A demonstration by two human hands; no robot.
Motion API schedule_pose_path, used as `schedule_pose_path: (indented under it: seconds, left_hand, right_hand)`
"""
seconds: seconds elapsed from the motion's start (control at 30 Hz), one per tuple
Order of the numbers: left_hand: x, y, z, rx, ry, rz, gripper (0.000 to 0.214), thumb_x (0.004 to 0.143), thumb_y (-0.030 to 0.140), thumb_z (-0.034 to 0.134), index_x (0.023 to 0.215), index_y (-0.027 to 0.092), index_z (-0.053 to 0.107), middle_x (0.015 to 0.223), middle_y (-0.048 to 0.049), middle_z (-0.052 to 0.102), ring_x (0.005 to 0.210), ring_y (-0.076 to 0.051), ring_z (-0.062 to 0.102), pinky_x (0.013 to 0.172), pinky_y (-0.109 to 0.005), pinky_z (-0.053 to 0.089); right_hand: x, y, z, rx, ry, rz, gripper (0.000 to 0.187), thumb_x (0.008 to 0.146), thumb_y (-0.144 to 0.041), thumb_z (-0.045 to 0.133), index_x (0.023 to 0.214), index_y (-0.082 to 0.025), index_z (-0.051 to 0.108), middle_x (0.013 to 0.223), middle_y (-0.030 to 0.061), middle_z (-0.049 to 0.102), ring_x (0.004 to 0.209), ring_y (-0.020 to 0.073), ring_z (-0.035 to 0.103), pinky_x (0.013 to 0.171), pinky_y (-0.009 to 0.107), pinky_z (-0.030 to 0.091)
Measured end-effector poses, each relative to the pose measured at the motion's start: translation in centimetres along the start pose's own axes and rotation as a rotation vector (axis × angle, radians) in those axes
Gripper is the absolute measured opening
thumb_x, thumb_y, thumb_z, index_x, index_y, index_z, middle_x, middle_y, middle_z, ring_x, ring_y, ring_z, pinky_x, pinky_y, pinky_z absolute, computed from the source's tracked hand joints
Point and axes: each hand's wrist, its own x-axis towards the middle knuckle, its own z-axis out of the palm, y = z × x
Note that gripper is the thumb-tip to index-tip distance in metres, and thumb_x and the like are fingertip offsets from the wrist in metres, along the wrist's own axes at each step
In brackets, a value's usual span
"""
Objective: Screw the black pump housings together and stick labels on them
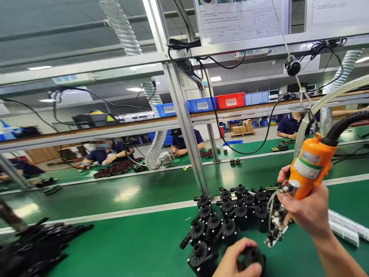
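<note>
My right hand (313, 209) is wrapped round an orange electric screwdriver (309, 165) that hangs from above, its metal nose (273, 232) tilted down to the left. At the bottom edge, my left hand (230, 259) grips a black pump housing (253, 258) between thumb and fingers. The screwdriver's nose is above and to the right of this housing, apart from it. Several similar black pump housings (213, 222) with round caps and side spouts stand in rows just beyond my left hand.
A heap of black parts (37, 246) lies at the left on the green bench (123, 246). White plastic strips (343, 229) are at the right. A metal post (187, 130) rises behind the housings. Blue and red bins (230, 100) sit on the shelf. Several people (187, 142) sit across the bench.
</note>
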Motion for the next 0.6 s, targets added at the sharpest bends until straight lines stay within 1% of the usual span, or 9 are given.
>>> schedule_pose_path:
  seconds: [0.03,0.1,0.13,0.2,0.27,0.33,0.5,0.6]
  left_hand:
    - [1.3,-0.1,0.7,-0.024,0.060,0.026,0.057,0.077,0.057,0.081,0.121,0.022,0.072,0.109,-0.0062,0.072,0.104,-0.030,0.064,0.093,-0.035,0.052]
    - [3.1,-0.6,1.4,-0.088,0.143,0.069,0.056,0.082,0.057,0.078,0.124,0.022,0.069,0.109,-0.0057,0.071,0.102,-0.029,0.063,0.090,-0.033,0.051]
    - [3.7,-1.1,1.6,-0.118,0.165,0.097,0.055,0.083,0.058,0.078,0.124,0.022,0.069,0.110,-0.0056,0.071,0.104,-0.029,0.062,0.090,-0.033,0.051]
    - [4.4,-2.0,1.9,-0.161,0.162,0.146,0.053,0.084,0.060,0.078,0.121,0.022,0.069,0.109,-0.0050,0.070,0.104,-0.028,0.061,0.092,-0.032,0.049]
    - [4.6,-2.6,2.0,-0.202,0.155,0.159,0.052,0.085,0.061,0.078,0.118,0.022,0.069,0.104,-0.0036,0.070,0.100,-0.026,0.060,0.090,-0.032,0.047]
    - [4.4,-2.5,2.1,-0.235,0.154,0.133,0.052,0.084,0.061,0.079,0.117,0.023,0.068,0.102,-0.0024,0.069,0.098,-0.025,0.058,0.089,-0.031,0.046]
    - [3.8,-0.6,2.0,-0.241,0.113,0.046,0.049,0.085,0.056,0.079,0.119,0.022,0.067,0.105,-0.0026,0.068,0.099,-0.026,0.057,0.089,-0.032,0.046]
    - [3.8,-0.1,2.0,-0.241,0.106,0.019,0.050,0.085,0.056,0.078,0.120,0.022,0.065,0.105,-0.0026,0.067,0.098,-0.026,0.057,0.089,-0.032,0.045]
  right_hand:
    - [0.0,0.2,0.3,0.010,0.005,-0.008,0.034,0.060,-0.015,0.078,0.092,-0.022,0.066,0.082,-0.0018,0.066,0.055,0.0108,0.056,0.045,0.020,0.049]
    - [0.1,0.5,0.8,0.031,0.025,-0.024,0.034,0.061,-0.017,0.078,0.092,-0.021,0.065,0.079,-0.0024,0.065,0.053,0.0107,0.055,0.044,0.021,0.049]
    - [0.2,0.7,1.1,0.040,0.031,-0.028,0.034,0.062,-0.018,0.078,0.093,-0.021,0.065,0.078,-0.0028,0.065,0.053,0.0106,0.055,0.044,0.021,0.049]
    - [0.4,1.0,1.4,0.054,0.020,-0.032,0.034,0.062,-0.018,0.077,0.093,-0.021,0.064,0.077,-0.0035,0.064,0.052,0.0101,0.054,0.044,0.021,0.049]
    - [0.6,1.1,1.8,0.069,0.004,-0.030,0.033,0.061,-0.016,0.077,0.091,-0.021,0.064,0.075,-0.0041,0.063,0.051,0.0095,0.053,0.044,0.021,0.049]
    - [0.8,1.2,2.2,0.093,0.013,-0.029,0.034,0.059,-0.015,0.076,0.090,-0.021,0.063,0.074,-0.0043,0.063,0.050,0.0090,0.052,0.043,0.020,0.048]
    - [0.8,1.2,2.5,0.120,0.038,-0.034,0.034,0.056,-0.015,0.077,0.089,-0.019,0.066,0.076,-0.0032,0.064,0.052,0.0083,0.052,0.042,0.018,0.047]
    - [0.7,1.3,2.4,0.126,0.069,-0.026,0.035,0.057,-0.016,0.078,0.090,-0.019,0.067,0.081,-0.0018,0.065,0.054,0.0087,0.053,0.041,0.017,0.046]
